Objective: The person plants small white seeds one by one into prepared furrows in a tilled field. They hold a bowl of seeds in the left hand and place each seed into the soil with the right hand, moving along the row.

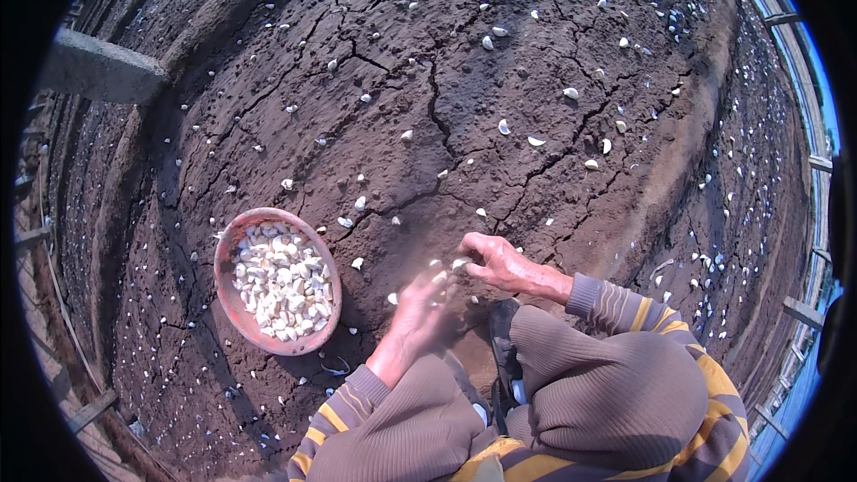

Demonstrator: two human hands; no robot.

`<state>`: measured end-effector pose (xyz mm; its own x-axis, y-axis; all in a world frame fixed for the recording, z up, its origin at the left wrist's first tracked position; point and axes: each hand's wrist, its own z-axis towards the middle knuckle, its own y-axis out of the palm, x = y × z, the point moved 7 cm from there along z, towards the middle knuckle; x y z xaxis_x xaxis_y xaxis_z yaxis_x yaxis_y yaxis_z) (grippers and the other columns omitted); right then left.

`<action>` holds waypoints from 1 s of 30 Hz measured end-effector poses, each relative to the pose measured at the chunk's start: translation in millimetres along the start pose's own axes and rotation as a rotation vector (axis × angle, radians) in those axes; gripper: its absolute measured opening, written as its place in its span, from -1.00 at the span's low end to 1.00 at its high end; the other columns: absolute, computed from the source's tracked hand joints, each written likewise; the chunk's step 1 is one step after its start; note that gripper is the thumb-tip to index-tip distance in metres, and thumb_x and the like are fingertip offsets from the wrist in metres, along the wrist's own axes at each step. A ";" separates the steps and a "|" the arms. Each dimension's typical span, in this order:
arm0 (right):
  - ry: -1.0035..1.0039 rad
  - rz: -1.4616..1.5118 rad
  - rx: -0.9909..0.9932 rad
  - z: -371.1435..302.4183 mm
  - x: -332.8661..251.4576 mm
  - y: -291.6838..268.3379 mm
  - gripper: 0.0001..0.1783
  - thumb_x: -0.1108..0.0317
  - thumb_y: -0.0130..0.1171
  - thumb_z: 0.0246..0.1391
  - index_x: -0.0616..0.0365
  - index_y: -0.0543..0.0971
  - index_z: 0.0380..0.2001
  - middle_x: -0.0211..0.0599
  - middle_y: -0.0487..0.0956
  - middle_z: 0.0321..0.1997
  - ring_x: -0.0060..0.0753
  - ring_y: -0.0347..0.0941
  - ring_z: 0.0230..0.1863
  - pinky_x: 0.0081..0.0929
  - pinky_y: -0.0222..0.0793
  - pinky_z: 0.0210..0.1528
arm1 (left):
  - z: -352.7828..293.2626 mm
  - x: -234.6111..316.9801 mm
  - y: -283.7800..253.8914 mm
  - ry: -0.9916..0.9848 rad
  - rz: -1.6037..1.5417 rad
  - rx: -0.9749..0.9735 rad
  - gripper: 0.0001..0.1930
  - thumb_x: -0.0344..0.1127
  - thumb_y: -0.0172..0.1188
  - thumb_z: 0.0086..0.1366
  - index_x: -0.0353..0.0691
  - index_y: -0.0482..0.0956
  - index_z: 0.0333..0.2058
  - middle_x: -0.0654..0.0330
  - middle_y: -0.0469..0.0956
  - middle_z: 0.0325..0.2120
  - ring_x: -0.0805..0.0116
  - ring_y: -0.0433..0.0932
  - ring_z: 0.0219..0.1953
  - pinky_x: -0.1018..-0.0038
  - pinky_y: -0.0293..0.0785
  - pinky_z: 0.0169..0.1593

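My right hand (507,266) is low over the soil with its fingers bent, pinching a white garlic clove (460,264) between thumb and fingertips. Close beside it is my left hand (418,311), smeared by motion; pale garlic cloves (438,277) show at its curled fingers, and how many it holds is hidden. To the left of that hand, a reddish round bowl (229,303) rests on the ground, with many peeled-looking white cloves (284,284) heaped inside. Single cloves stand or lie on the soil around both hands, one (357,263) between the bowl and my left hand.
Dark, cracked soil (384,134) spreads ahead, dotted with spaced cloves. Raised soil ridges run along the left and right (683,152). A grey post or beam (107,69) juts in at upper left. My bent knees (607,384) and dark shoes (505,344) are close below my hands.
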<state>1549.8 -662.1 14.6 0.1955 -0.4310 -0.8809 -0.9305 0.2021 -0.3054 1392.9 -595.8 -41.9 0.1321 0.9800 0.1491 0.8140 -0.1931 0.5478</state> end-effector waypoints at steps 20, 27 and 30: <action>-0.132 -0.510 0.665 191.1 47.3 -183.7 -0.81 0.42 0.20 0.00 0.22 0.44 -0.32 -0.04 0.50 -0.33 0.06 0.50 -0.24 -0.14 0.43 -0.19 | -44.7 26.6 -16.1 0.064 -0.032 0.052 -0.68 -0.51 0.13 0.33 -0.30 0.37 0.04 0.02 0.53 -0.09 0.18 0.56 -0.03 0.35 0.58 0.04; -0.167 -0.754 0.602 203.4 50.3 -164.9 -0.86 0.48 0.14 0.00 0.18 0.41 -0.34 -0.04 0.46 -0.32 0.07 0.49 -0.25 -0.15 0.47 -0.24 | -43.0 26.1 -22.6 0.079 -0.035 0.024 -0.63 -0.49 0.14 0.32 -0.31 0.33 0.08 0.01 0.51 -0.05 0.16 0.54 -0.01 0.35 0.56 0.04; -0.236 -0.910 0.584 207.6 48.9 -157.8 -0.90 0.50 0.11 -0.01 0.18 0.43 -0.37 -0.10 0.48 -0.31 -0.03 0.51 -0.24 -0.23 0.50 -0.24 | -40.9 27.2 -20.0 0.078 -0.046 0.038 -0.64 -0.48 0.13 0.33 -0.31 0.35 0.07 0.03 0.52 -0.06 0.16 0.53 -0.01 0.35 0.56 0.04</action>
<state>1770.5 -532.4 -55.3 0.8443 -0.4637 -0.2685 -0.1320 0.3057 -0.9429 1357.1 -567.3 -15.1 0.0512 0.9807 0.1888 0.8391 -0.1447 0.5244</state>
